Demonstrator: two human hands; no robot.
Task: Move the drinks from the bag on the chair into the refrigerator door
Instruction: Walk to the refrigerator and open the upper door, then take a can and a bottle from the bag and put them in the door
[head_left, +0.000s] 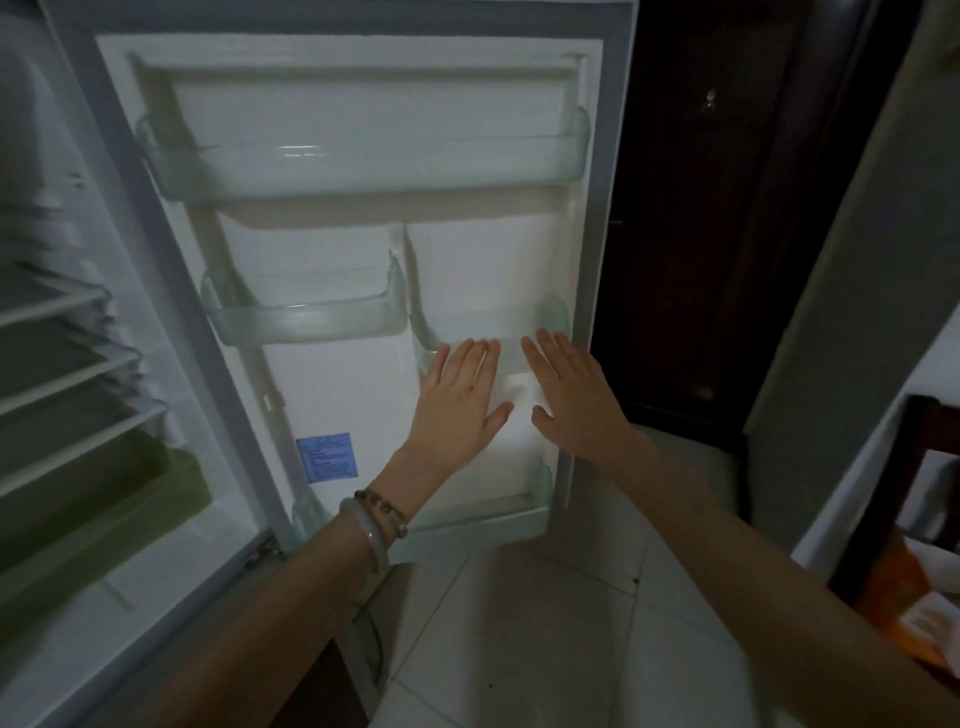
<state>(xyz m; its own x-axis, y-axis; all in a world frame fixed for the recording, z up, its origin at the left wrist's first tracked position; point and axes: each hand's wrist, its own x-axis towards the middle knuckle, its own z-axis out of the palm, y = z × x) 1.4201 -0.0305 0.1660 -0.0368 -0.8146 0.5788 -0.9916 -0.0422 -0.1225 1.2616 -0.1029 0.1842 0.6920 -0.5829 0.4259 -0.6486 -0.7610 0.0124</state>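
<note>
The white refrigerator door (332, 395) stands wide open in front of me. It carries a long clear top bin (363, 166), a small left bin (306, 317), a small right bin (550, 317) and a bottom bin (519, 512); no drinks show in any of them. My left hand (457, 400) and my right hand (571, 395) are held out flat, fingers straight, side by side just under the small right bin, holding nothing. The orange and white bag (914, 608) lies on a dark wooden chair (883, 499) at the right edge. No drinks are in view.
The fridge interior at the left has wire shelves (57, 374) and a green drawer (104, 499). A dark wooden door (727, 208) stands behind the fridge door. Pale floor tiles (545, 623) lie below my arms. My left wrist wears bracelets (374, 525).
</note>
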